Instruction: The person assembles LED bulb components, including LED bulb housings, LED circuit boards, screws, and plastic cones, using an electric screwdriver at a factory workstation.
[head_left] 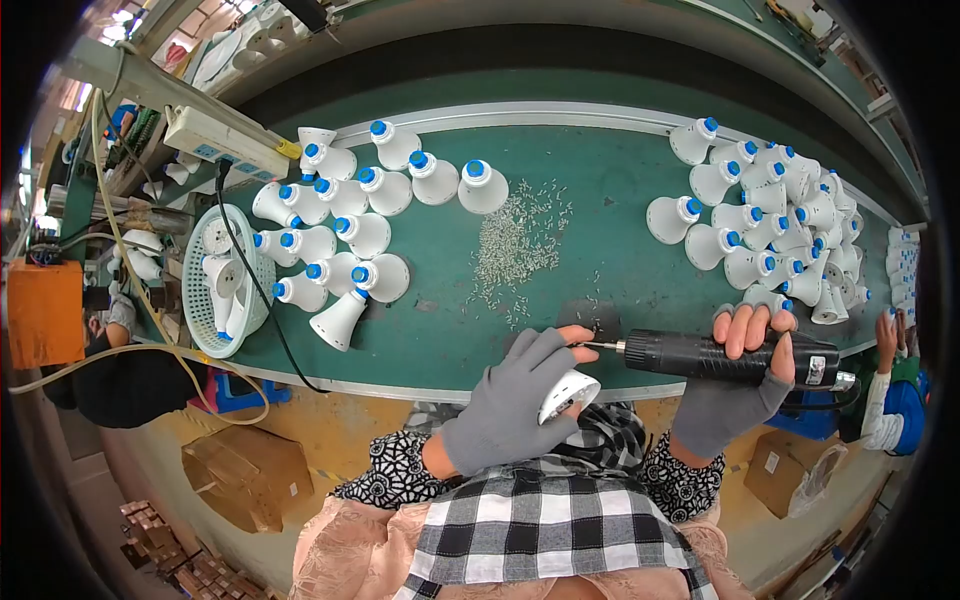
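My left hand (520, 395), in a grey fingerless glove, is closed around a white cone-shaped housing (568, 394) close to my body. Its fingertips are by the thin bit of a black electric screwdriver (690, 356). My right hand (745, 360), gloved the same way, grips that screwdriver, which lies level and points left. Whether a screw sits on the bit is too small to tell. Past my hands, a scattered pile of small screws (515, 245) lies on the green table (610, 190).
White cones with blue caps stand in a group at left (390, 190) and a denser cluster at right (770, 215). A pale green basket (262, 285) holds more white parts. A black cable (265, 300) hangs from the power strip (228, 143). Another person's hand (886, 335) shows at far right.
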